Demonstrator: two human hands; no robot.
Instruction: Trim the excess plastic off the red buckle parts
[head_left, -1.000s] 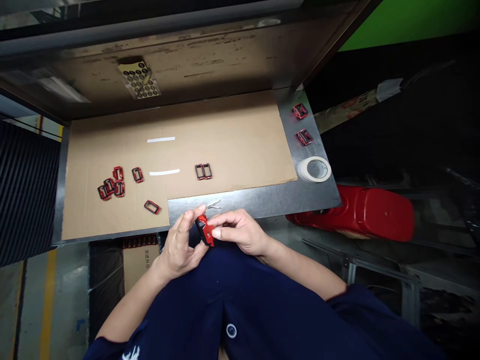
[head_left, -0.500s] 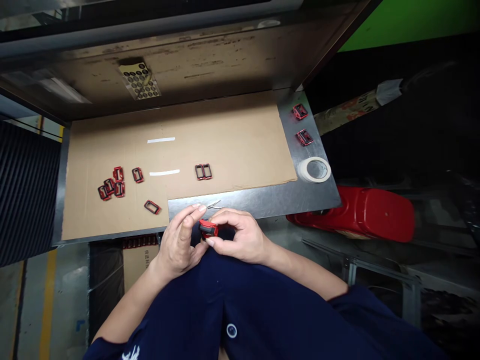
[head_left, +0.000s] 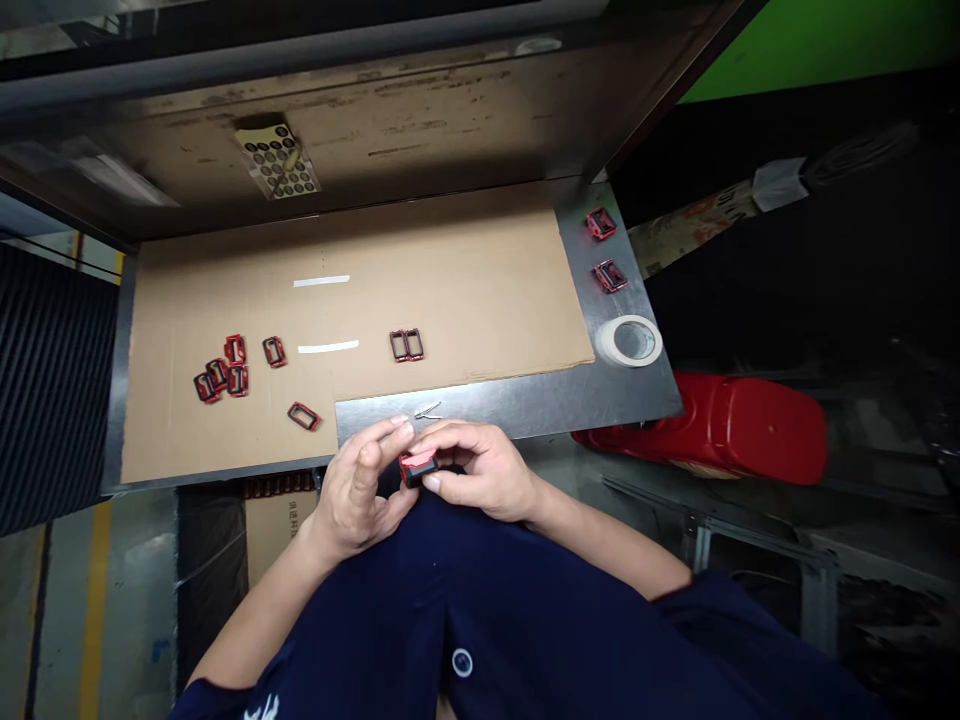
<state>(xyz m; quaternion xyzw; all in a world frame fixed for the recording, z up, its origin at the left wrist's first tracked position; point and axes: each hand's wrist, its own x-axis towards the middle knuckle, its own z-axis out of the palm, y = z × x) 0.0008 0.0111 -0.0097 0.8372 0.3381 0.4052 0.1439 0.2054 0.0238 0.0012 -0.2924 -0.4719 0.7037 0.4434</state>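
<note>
Both hands meet just below the bench's front edge, over my lap. My right hand pinches a small red and black frame part between thumb and fingers. My left hand curls round the same part from the left, its fingertips touching it. Most of the part is hidden by the fingers. A thin metal clip lies on the bare metal bench edge right above the hands.
Cardboard sheet covers the metal bench. Several red frames cluster at left, one lone frame near the front, a joined pair mid-sheet, two frames and a tape roll at right. A red stool stands lower right.
The red part has turned from upright to lying flat between the fingers. My right hand closed further over it, and both hands stayed in place by the bench edge.
</note>
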